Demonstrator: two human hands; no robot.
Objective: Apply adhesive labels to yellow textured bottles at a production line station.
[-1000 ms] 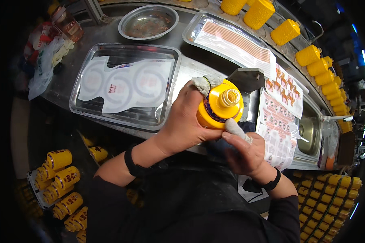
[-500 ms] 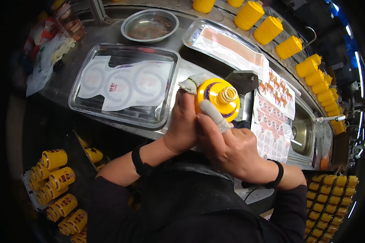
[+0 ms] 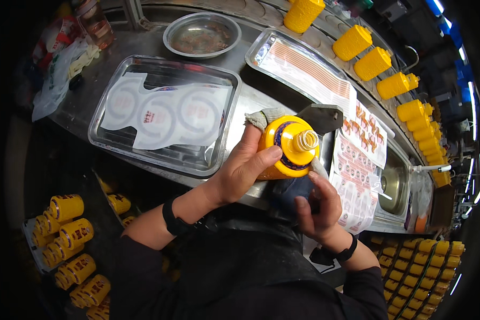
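Steel covered the bench (image 3: 261,101), which carried two trays of labels (one tray (image 3: 160,154) just beside the work). Left hand (image 3: 245,168) gripped a yellow bottle (image 3: 290,146) above the bench edge; right hand (image 3: 317,205) curled loosely beneath it, its hold hidden. Surroundings were dark.

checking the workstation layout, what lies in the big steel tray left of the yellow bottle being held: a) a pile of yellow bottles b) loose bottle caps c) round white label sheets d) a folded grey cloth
c: the large steel tray holds white sheets with round labels, while the left hand grips the yellow bottle just to its right.
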